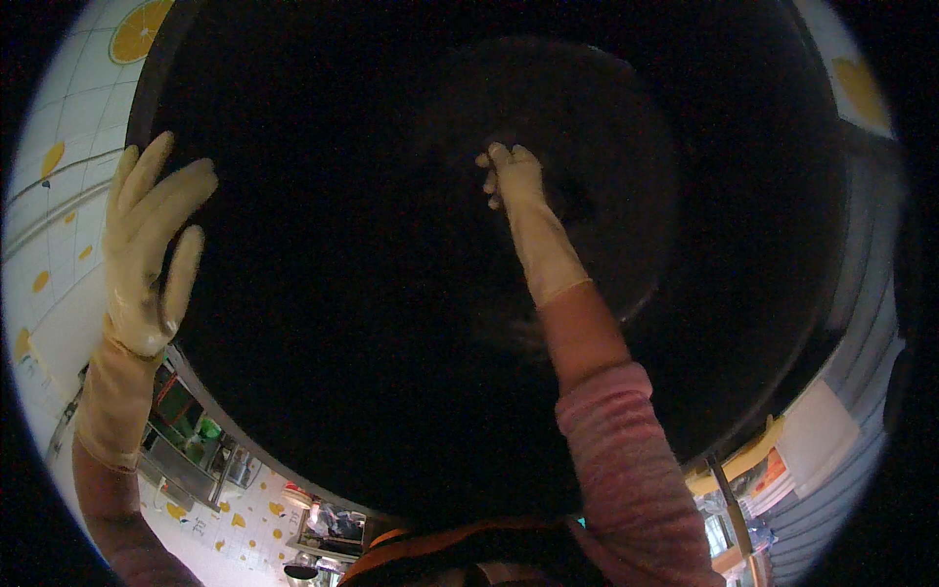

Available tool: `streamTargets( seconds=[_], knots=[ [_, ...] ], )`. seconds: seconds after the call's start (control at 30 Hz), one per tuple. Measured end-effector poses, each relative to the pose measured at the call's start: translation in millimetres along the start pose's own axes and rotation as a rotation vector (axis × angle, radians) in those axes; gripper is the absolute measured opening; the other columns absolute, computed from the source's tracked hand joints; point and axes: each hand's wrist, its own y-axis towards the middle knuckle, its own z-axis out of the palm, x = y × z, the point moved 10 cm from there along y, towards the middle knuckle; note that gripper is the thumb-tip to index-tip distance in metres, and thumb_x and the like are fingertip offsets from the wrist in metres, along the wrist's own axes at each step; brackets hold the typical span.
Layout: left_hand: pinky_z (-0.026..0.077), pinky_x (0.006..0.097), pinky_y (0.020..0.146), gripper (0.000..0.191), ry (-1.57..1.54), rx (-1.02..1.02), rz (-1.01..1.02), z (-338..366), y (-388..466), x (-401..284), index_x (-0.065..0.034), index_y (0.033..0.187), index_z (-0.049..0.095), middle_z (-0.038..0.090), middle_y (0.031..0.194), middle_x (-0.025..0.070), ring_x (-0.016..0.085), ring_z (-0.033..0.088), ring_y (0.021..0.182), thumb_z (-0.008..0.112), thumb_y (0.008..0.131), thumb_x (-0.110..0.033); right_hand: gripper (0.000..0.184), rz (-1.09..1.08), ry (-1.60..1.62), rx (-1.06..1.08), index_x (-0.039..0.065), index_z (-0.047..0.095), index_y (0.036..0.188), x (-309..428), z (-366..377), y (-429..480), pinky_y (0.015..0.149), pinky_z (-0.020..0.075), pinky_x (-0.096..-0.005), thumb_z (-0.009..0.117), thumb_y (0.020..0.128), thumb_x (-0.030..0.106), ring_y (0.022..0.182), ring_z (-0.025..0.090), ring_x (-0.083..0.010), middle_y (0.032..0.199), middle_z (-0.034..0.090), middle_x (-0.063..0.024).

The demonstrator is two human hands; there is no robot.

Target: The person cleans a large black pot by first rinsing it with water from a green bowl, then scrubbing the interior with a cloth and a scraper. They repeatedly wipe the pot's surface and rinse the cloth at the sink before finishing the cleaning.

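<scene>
My left hand (pixel 158 249), in a cream rubber glove, is raised at the left with its fingers spread and nothing in it, in front of the edge of a large dark round surface (pixel 315 257). In the middle, my right hand (pixel 516 172), gloved alike, reaches over that dark surface with its fingers curled. Whether it holds or touches anything there cannot be told. A faint lighter round patch surrounds it. What the dark surface belongs to is too dark to tell.
White tiled wall (pixel 81 110) with orange-slice prints stands at the left. Shelves with kitchen things (pixel 330 524) show at the lower left. A yellow glove-like item (pixel 741 462), a white sheet (pixel 818 436) and a blue-grey ribbed surface (pixel 821 528) lie at the lower right.
</scene>
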Motion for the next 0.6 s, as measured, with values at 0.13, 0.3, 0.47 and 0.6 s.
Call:
streamTargets(
  seconds=[0.13, 0.3, 0.47, 0.6],
  knots=[
    [0.028, 0.0596, 0.126, 0.033, 0.013, -0.023, 0.019, 3.1, 3.1, -3.8, 0.0026, 0.123, 0.071, 0.072, 0.130, 0.0214, 0.046, 0.051, 0.144, 0.062, 0.092, -0.004, 0.030, 0.177, 0.225, 0.019, 0.011, 0.073, 0.105, 8.8, 19.7, -7.8, 0.053, 0.0464, -0.0303, 0.054, 0.109, 0.033, 0.061, 0.054, -0.0148, 0.080, 0.065, -0.0010],
    [0.028, 0.0591, 0.126, 0.032, -0.018, -0.063, 0.054, 3.4, 4.4, -4.8, 0.0016, 0.125, 0.071, 0.072, 0.130, 0.0199, 0.044, 0.052, 0.144, 0.062, 0.095, -0.004, 0.029, 0.005, 0.228, 0.120, 0.012, 0.074, 0.108, 43.3, 17.4, -16.7, 0.055, 0.0470, -0.0302, 0.057, 0.108, 0.034, 0.066, 0.055, -0.0122, 0.078, 0.062, 0.0012],
    [0.028, 0.0594, 0.126, 0.031, -0.022, -0.066, 0.044, 3.6, -0.7, 0.3, 0.0022, 0.124, 0.071, 0.072, 0.129, 0.0207, 0.044, 0.052, 0.144, 0.061, 0.096, -0.005, 0.036, -0.031, -0.063, 0.063, 0.000, 0.058, 0.134, 20.3, -21.6, -4.5, 0.055, 0.0493, -0.0336, 0.056, 0.108, 0.025, 0.067, 0.058, -0.0139, 0.095, 0.073, -0.0032],
    [0.028, 0.0601, 0.126, 0.030, -0.033, -0.044, 0.050, 3.6, -0.4, 0.6, 0.0034, 0.123, 0.072, 0.072, 0.129, 0.0215, 0.045, 0.051, 0.144, 0.061, 0.096, -0.005, 0.050, 0.010, -0.206, 0.109, -0.003, 0.048, 0.148, 12.9, -23.7, 10.1, 0.054, 0.0500, -0.0330, 0.056, 0.109, 0.027, 0.067, 0.059, -0.0148, 0.098, 0.074, -0.0044]
  ],
)
